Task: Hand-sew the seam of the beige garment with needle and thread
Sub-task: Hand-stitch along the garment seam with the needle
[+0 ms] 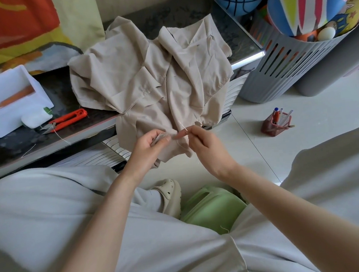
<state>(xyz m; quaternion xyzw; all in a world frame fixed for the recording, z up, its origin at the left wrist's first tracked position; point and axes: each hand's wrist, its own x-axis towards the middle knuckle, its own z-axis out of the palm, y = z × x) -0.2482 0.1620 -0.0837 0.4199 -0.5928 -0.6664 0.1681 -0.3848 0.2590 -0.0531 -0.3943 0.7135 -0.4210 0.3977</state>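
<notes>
The fingertips (192,130) of your right hand (205,144) are pinched tight on the needle (183,127). It sticks up and away from you. Just beside them, the fingers (163,139) of your left hand (146,147) curl round a small fold at the edge of the beige garment (146,73) and grip it. Your two hands almost touch.

The rest of the garment sits in a heap on the dark table (64,90) and hangs over the front edge down to your hands.

I think you are in the middle of a stitch at the seam. I cannot tell if the needle tip is in the cloth or just out of it, and the thread is too thin to see here.

Next, the needle likely needs a slow, gentle pull until the thread sits snug. Hold the fold firm so the cloth does not bunch up.

The red snips (69,119) lie on the table by a white box (5,93), well apart from your hands.
</notes>
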